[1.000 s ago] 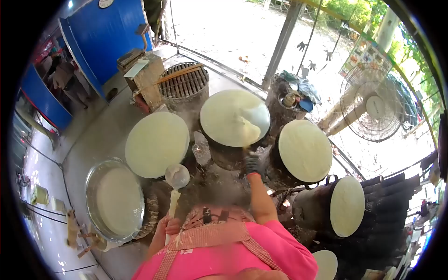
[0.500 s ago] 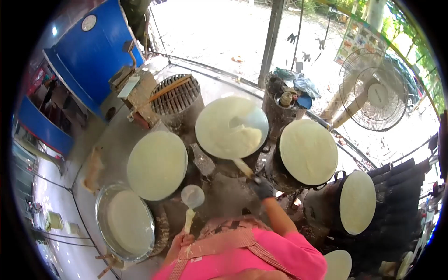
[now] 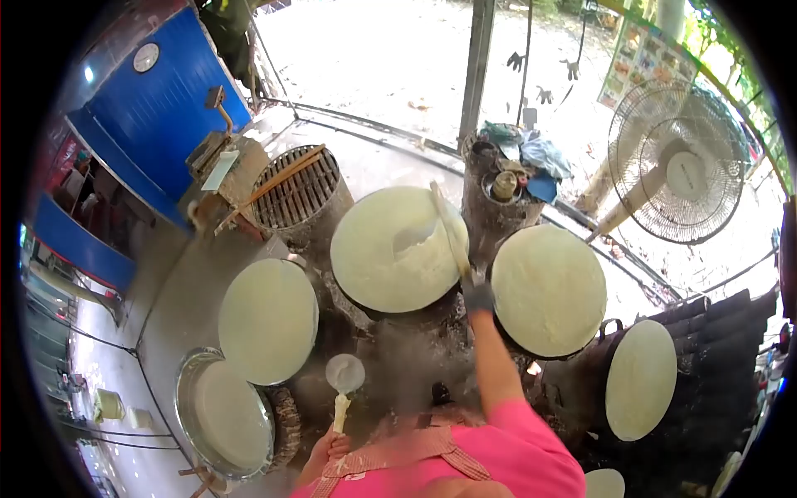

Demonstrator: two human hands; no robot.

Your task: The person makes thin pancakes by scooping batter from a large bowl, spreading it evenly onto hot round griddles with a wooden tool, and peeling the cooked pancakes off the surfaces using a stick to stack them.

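In the head view my left hand is closed around the pale, batter-caked handle of a ladle, whose round bowl is held up over the floor. My right hand, in a dark glove, grips a long flat wooden stick. This stick reaches across the right side of the middle round griddle, which is coated with pale batter. A small greyish patch shows through the coating near its centre. To my lower left stands a metal basin of white batter.
More pale-coated rounds surround me: one at left, one at right, another at far right. Behind them are a slatted drum, a cluttered drum and a standing fan. Dark ridged sheets lie at right.
My right hand has moved forward, and the stick now points away along the griddle's right side. Batter covers more of the surface. The left hand and ladle stay nearly still; the view has shifted slightly.
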